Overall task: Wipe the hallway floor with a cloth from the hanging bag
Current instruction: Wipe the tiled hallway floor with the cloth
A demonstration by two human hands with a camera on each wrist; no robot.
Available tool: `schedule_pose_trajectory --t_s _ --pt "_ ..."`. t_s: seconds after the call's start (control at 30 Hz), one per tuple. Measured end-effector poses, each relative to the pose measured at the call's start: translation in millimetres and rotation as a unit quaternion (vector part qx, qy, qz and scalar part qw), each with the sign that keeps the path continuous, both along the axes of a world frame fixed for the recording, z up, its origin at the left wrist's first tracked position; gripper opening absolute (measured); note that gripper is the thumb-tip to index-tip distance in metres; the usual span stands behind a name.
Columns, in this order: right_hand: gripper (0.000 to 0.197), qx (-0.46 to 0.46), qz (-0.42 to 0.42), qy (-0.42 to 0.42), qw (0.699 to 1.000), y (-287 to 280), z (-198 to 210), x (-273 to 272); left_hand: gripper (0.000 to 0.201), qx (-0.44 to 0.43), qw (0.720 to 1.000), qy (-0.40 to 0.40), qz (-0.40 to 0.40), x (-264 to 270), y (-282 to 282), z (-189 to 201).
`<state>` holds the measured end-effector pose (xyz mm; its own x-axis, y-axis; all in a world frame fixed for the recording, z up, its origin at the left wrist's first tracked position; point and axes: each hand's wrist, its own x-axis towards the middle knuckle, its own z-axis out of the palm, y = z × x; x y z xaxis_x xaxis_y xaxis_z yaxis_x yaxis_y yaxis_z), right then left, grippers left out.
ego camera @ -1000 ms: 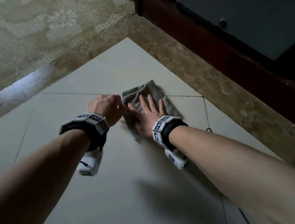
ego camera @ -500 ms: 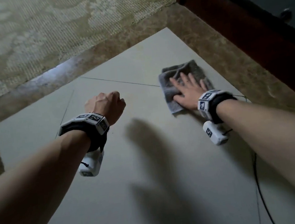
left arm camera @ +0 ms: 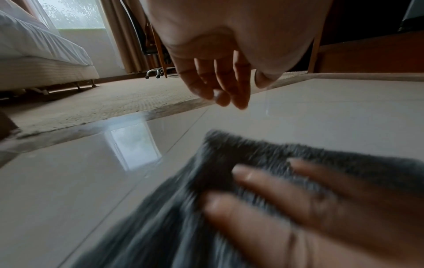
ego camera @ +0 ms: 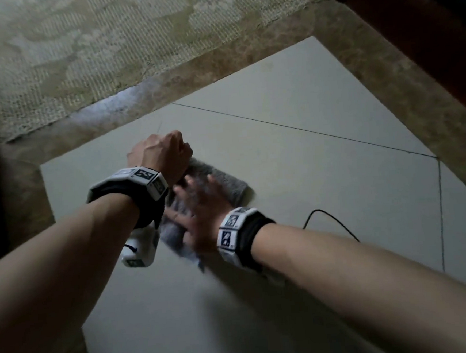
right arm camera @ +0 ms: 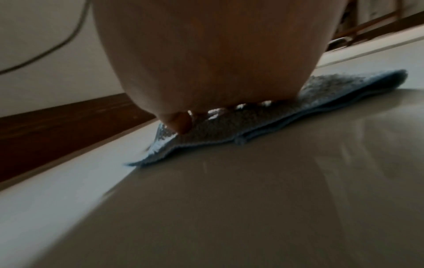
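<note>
A folded grey cloth (ego camera: pixel 228 185) lies on the pale glossy floor tiles (ego camera: pixel 310 184). My right hand (ego camera: pixel 197 204) lies flat on it, fingers spread and straight, pressing it down; it is blurred with motion. The right wrist view shows the palm (right arm camera: pixel 206 54) bearing on the cloth (right arm camera: pixel 229 130). My left hand (ego camera: pixel 163 151) hovers just above and to the left of the cloth's far corner. In the left wrist view its fingers (left arm camera: pixel 220 87) hang loosely curled and hold nothing, above the cloth (left arm camera: pixel 241 150) and the right hand (left arm camera: pixel 298 199).
A patterned carpet (ego camera: pixel 77 49) lies beyond a brown stone border (ego camera: pixel 244 55). Dark wooden furniture (ego camera: pixel 410 37) runs along the right. A black cable (ego camera: pixel 327 219) trails on the tiles beside my right forearm. A bed (left arm camera: pixel 41 54) and chair casters (left arm camera: pixel 156 72) stand farther off.
My right hand has slid the cloth from the right side of the tile back left, up under my left hand. The left hand has stayed raised and idle.
</note>
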<state>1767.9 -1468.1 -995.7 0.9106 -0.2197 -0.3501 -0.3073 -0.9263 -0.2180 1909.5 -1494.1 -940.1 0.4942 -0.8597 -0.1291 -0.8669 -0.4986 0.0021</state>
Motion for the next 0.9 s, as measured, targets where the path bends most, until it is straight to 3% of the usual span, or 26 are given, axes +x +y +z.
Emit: schedule_pose_trajectory --t_s 0.07,0.1,0.2,0.3,0.4,0.53,0.6,0.73,0.83,0.9 --pt "0.065 0.032 0.041 -0.029 0.998 28 0 8 0.035 -0.009 1.000 -0.008 0.006 6 8 2" --pt "0.066 0.017 0.053 -0.001 0.998 30 1 8 0.035 -0.009 1.000 -0.011 0.009 8 11 2" --pt "0.074 -0.016 0.070 0.026 0.997 -6 6 0 0.034 0.000 1.000 -0.010 0.022 17 26 5" --pt "0.074 0.007 -0.071 0.037 0.997 -74 11 -9 0.034 0.006 0.999 -0.011 0.041 29 43 8" --pt "0.073 0.001 -0.220 0.059 0.974 -122 13 -15 0.033 0.012 0.998 -0.023 0.065 44 64 9" --pt "0.071 -0.024 -0.306 0.044 0.951 -101 6 14 0.034 0.025 0.995 -0.043 0.083 74 97 6" --pt "0.072 -0.024 -0.261 0.034 0.964 -65 5 40 0.034 0.023 0.993 -0.053 0.103 87 110 5" --pt "0.073 -0.008 -0.091 0.046 0.995 16 8 88 0.035 0.032 0.989 -0.057 0.131 100 125 4" --pt "0.068 -0.026 0.087 0.055 0.994 79 11 101 0.034 0.038 0.989 -0.047 0.132 99 125 3" --pt "0.068 -0.026 0.156 0.049 0.986 94 13 102 0.033 0.028 0.990 -0.041 0.129 96 120 0"
